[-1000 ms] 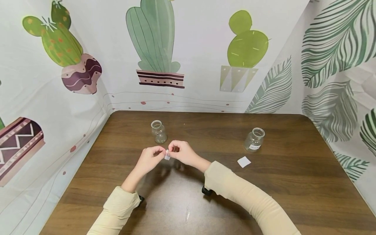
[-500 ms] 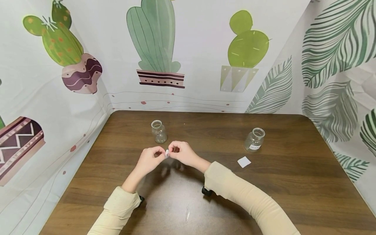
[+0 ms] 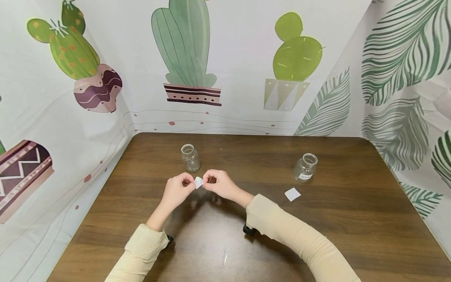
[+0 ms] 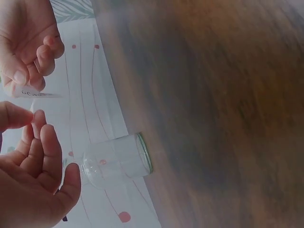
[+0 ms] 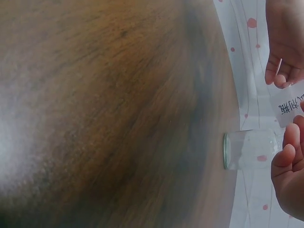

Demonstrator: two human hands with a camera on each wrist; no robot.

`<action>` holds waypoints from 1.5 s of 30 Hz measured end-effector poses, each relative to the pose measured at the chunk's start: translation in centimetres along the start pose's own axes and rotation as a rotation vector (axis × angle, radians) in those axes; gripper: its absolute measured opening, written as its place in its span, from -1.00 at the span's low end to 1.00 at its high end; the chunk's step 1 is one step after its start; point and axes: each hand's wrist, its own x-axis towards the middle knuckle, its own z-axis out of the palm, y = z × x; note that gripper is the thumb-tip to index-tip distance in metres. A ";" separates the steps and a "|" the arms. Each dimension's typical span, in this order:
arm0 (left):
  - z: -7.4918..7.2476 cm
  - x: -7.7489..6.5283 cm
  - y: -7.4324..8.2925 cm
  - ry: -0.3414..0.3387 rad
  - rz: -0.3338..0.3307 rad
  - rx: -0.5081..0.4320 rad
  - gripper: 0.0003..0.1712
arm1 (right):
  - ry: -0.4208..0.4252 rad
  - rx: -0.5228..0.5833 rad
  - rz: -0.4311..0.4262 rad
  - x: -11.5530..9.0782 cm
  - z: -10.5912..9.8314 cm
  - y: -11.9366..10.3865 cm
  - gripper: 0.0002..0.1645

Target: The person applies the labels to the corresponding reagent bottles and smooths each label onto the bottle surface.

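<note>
Between my hands is a small white paper label (image 3: pixel 199 182), held above the table. Its handwriting shows in the right wrist view, where I see the label (image 5: pixel 289 105) from the written side. My left hand (image 3: pixel 177 190) pinches one edge with thumb and forefinger. From the other side my right hand (image 3: pixel 221 185) pinches the label too. A thin white sliver by the left fingertips shows in the left wrist view; whether it is a backing is unclear. Just behind the hands stands an unlabelled glass jar (image 3: pixel 191 159), upright and apart from them.
Farther right stands another glass jar (image 3: pixel 305 168) with a white label on its front. A square white piece of paper (image 3: pixel 293 194) lies before it on the brown wooden table (image 3: pixel 267 243). A cloth printed with cacti (image 3: pixel 243 58) hangs behind.
The label has turned, so a wider white face shows in the head view. My left hand has shifted slightly left and up. The right hand stays nearly in place; jars are unmoved.
</note>
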 end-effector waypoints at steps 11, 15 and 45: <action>-0.3 0.4 -0.9 0.026 -0.040 0.033 -0.94 | 0.009 -0.001 0.022 -0.2 -0.5 0.3 -0.87; -0.5 0.6 -1.3 0.034 -0.059 0.028 -0.95 | 0.013 0.014 0.032 -0.3 -0.7 0.4 -0.87; -0.1 2.7 -5.3 -0.121 -0.289 0.182 -0.87 | 0.020 0.010 0.094 -0.9 -1.4 1.0 -0.88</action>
